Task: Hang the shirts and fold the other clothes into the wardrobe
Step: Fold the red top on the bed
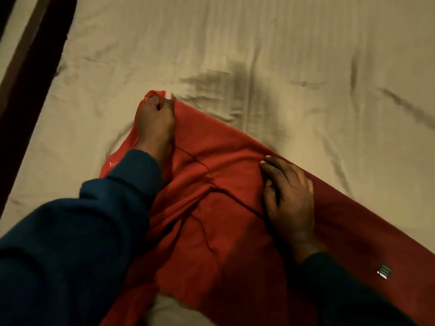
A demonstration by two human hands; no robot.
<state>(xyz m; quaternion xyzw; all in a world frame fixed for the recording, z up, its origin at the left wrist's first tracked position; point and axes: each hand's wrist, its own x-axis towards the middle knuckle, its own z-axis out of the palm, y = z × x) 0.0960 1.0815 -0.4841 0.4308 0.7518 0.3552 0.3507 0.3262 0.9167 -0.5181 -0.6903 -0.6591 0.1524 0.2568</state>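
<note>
Here the red garment (226, 208) is lying on the bed, its long side running from the bunched corner at the far left down toward the near right, where it is passing out of view. The left hand (154, 123) is pinching that far corner, thumb and fingers curled round a fold of cloth, so the fabric is peaking up just beyond the fingertips. The right hand (288, 196) is pressing flat on the cloth, fingers straight and spread a little, their tips lying just short of the garment's far edge. Between the two hands the fabric is rumpling into loose folds, with a dark seam line curving across it. A small striped label (384, 271) is showing on the cloth, nearer than the right wrist and off to its right. Beyond both sets of fingers the tan sheet (259, 43) is lying creased. Well left of the left hand, a dark frame (30, 74) is edging the bed. Both dark blue sleeves (82, 243) are reaching in over the near cloth.
</note>
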